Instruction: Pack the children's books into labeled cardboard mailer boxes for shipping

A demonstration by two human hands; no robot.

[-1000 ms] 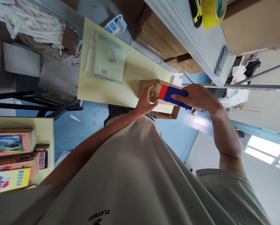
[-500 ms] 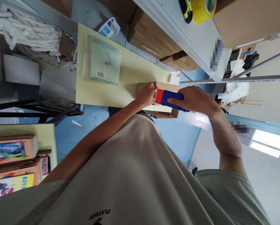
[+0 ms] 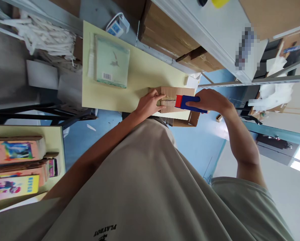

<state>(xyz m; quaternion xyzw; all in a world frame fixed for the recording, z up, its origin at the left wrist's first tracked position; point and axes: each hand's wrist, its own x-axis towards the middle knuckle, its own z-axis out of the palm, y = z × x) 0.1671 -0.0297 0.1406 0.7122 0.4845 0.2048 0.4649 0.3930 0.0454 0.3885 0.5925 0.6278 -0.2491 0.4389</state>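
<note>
A small cardboard box [image 3: 169, 91] lies on the pale yellow table [image 3: 139, 85] in front of me. My left hand [image 3: 147, 103] rests on its left end, thumb and forefinger spread apart on either side of the middle seam. In my right hand [image 3: 211, 101] is a blue tape dispenser [image 3: 190, 102] with a red front end. That front end sits over the seam, toward the box's right side. A thin dark line runs along the seam between the hand and the dispenser; whether clear tape covers it I cannot tell.
A flat wrapped pale green package [image 3: 112, 62] lies on the table's left part. An open carton [image 3: 193, 119] sits below the near edge. Large cartons [image 3: 167, 35] stand behind, beside a power strip [image 3: 115, 29]. Stacked books [image 3: 21, 150] lie at lower left.
My right hand has drawn the tape dispenser to the right, away from my left hand. The left hand has shifted slightly left and its fingers have spread. The view has turned a little.
</note>
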